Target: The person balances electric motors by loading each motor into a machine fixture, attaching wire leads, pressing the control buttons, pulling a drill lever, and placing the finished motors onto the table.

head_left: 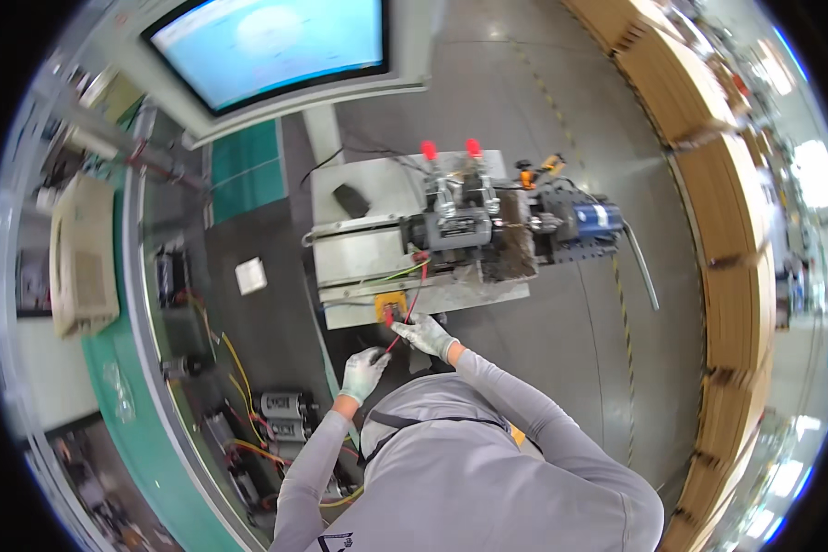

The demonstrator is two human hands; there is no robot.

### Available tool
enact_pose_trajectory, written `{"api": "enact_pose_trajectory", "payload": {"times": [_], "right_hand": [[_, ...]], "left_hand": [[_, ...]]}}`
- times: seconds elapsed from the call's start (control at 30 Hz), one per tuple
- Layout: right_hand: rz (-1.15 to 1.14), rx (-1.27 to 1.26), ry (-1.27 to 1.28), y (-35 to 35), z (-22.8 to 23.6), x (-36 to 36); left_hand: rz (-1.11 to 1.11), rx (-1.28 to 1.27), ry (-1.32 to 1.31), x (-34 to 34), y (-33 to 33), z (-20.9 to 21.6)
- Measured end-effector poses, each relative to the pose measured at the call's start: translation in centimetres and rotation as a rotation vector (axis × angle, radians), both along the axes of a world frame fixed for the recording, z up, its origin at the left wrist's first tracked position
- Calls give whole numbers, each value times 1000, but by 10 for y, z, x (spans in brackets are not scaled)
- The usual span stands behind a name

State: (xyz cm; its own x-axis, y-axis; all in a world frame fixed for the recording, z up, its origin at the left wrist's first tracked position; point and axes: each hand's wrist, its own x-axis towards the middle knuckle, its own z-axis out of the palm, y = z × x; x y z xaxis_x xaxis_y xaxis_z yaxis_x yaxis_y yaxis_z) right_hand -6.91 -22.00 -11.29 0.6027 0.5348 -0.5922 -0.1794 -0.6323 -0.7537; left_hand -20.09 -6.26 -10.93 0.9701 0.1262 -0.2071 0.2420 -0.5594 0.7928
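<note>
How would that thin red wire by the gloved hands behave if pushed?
The red wire looks likely to flex rather than stay rigid: it is thin and curves down toward the right hand. It is probably light too, being so slender.

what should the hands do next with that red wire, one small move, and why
Probably ease the left hand up toward the yellow block, bringing the red wire along: the wire runs from beside the grey motor past the right hand down to the left, which sits apart from the block, while the right hand's fingertips are close by it.
</note>
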Motion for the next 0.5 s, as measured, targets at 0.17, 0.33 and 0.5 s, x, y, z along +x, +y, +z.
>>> {"api": "enact_pose_trajectory", "payload": {"times": [0.17,0.33,0.5], "right_hand": [[248,125,215,50,0,-24],[442,74,133,65,-11,-34],[467,150,-91,58,-12,-39]], "left_hand": [[261,17,146,-66,20,-2],[355,137,147,-68,10,1],[318,117,-30,-59,5,-13]]}}
